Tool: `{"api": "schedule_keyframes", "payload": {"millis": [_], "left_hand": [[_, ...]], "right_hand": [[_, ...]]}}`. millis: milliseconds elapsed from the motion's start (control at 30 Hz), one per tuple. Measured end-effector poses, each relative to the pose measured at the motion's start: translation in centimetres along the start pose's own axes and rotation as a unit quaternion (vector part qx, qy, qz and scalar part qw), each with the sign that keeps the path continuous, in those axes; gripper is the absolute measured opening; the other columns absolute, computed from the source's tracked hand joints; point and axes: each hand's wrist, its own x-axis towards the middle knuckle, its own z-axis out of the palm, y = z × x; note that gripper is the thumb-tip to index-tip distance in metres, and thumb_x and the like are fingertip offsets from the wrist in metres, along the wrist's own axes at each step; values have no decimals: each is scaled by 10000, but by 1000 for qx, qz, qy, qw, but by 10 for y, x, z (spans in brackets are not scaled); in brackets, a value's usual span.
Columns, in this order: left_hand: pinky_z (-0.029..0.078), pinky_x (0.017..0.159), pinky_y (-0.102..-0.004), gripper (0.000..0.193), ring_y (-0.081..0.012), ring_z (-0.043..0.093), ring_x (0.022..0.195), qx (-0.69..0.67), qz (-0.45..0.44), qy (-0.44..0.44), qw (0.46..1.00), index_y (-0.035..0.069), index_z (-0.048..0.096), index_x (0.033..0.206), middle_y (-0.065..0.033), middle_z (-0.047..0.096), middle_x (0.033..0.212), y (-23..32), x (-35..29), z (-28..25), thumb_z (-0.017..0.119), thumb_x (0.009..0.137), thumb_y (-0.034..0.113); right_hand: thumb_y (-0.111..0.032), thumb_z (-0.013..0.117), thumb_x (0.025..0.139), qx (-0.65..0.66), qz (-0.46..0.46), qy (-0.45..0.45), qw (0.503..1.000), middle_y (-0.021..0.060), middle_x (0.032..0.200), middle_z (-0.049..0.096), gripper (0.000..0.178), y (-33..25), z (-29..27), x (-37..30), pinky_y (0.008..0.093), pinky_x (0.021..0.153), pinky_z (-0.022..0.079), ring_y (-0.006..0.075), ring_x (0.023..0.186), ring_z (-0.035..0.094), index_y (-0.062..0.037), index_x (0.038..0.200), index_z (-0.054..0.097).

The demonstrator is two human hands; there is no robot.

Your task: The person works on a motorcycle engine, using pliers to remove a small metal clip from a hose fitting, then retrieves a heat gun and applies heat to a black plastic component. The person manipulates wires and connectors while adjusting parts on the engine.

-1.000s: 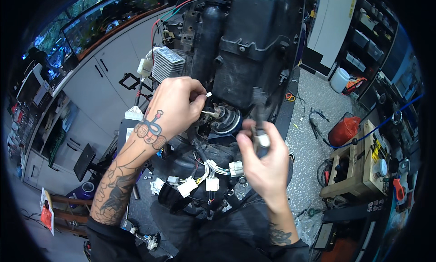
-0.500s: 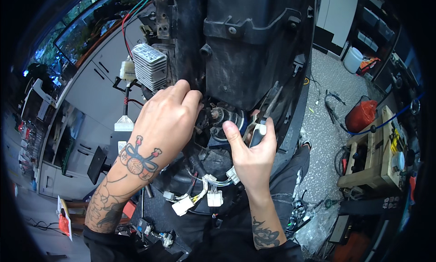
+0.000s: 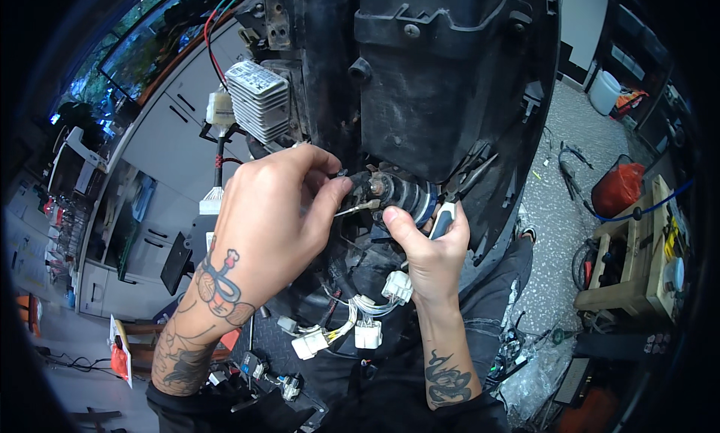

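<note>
- We see the black cylinder (image 3: 409,191) with its blue band at the middle of the view, under the large black housing (image 3: 439,88); this cylinder is our landmark.
- A pale wire (image 3: 364,206) lies against the left side of the cylinder.
- Just left of the cylinder we see the left hand (image 3: 281,200), its back turned upward and its wrist lower than its knuckles. Thumb and forefinger come near each other at the tips; we cannot tell if something is pinched between them.
- At the lower right of the cylinder, the right hand (image 3: 436,245) rises from an almost upright forearm. Its fingers are curled around the pliers (image 3: 445,217), while the thumb stretches up and left, over the cylinder's lower edge; we cannot tell if it presses there.
- The nose of the pliers points up and right, away from the cylinder.
- Below the cylinder we find white connectors (image 3: 368,333) on a wire bundle (image 3: 352,309).
- Up and left of the cylinder stands a finned metal block (image 3: 259,103).
</note>
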Motion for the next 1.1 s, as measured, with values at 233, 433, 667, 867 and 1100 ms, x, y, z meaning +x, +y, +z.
{"api": "schedule_keyframes", "payload": {"millis": [233,433,667,867,1100], "left_hand": [[516,641,-329,125,-193,690,680,36,114,-1,993,-38,750,985,-135,733,796,-8,-3,6,762,995,87],[576,820,-286,100,-112,710,857,-232,-53,-93,967,-36,721,1008,-71,770,945,-2,-19,5,768,985,49],[586,796,-293,171,-139,717,830,-341,-57,-70,936,-63,704,1097,-136,778,1030,6,-25,4,703,1072,106],[428,569,-223,230,-25,596,622,-205,-82,-57,974,-69,786,1038,17,691,682,-3,1,-6,749,1043,158],[432,547,-266,113,-80,591,607,66,103,5,992,-19,808,997,-19,707,759,-2,16,-8,789,987,92]], "right_hand": [[36,853,894,-2,-10,-24,1000,54,1058,758,437,7,-3,-6,248,766,609,96,855,734,19,1258,611],[49,846,896,34,-18,-23,999,74,1052,765,453,6,-1,-5,254,760,630,113,874,760,33,1268,589],[31,835,903,11,-17,-30,999,77,1059,776,399,3,-2,-6,252,805,623,113,901,758,24,1233,611],[11,887,901,74,53,-26,996,68,1076,775,500,-9,1,0,259,842,634,125,917,769,22,1310,599],[52,842,891,80,29,-46,995,82,1044,767,545,1,0,2,255,776,634,120,854,755,49,1356,558]]}}
